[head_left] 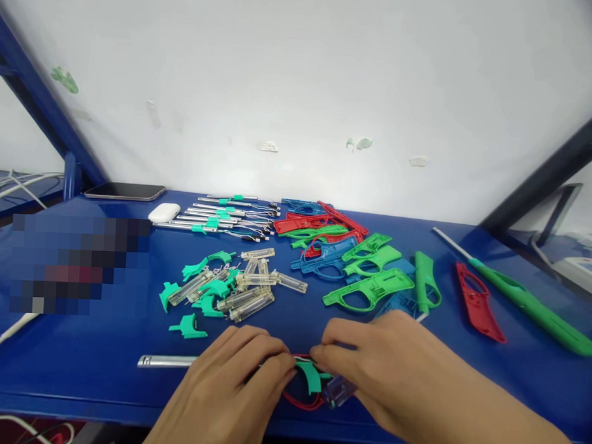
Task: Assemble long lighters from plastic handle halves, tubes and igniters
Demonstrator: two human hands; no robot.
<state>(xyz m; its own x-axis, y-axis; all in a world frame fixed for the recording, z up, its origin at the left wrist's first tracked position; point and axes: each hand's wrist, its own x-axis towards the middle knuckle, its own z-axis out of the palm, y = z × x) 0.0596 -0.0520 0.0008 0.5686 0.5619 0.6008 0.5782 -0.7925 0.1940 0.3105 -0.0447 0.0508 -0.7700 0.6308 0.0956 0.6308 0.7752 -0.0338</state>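
Note:
Near the front edge of the table lies a half-assembled stick lighter with a red handle shell (298,403). Its silver metal tube (167,362) sticks out to the left, and a teal trigger (310,377) sits in the shell. My left hand (242,380) is closed over the lighter where tube and handle meet, its fingertips beside the trigger. From the right, my right hand (383,363) pinches at the upper edge of the handle, by a thin white wire. Under that hand shows a clear fuel tank (338,390); the rest of the handle is hidden.
Beyond my hands lie loose teal triggers (188,326) and clear tanks (252,306). Metal tubes with wires (212,223) stand in a row behind. Coloured handle shells (371,287) fill the right middle. A finished green lighter (532,304), a red shell (476,302), a phone (125,191) and white case (164,212) lie around.

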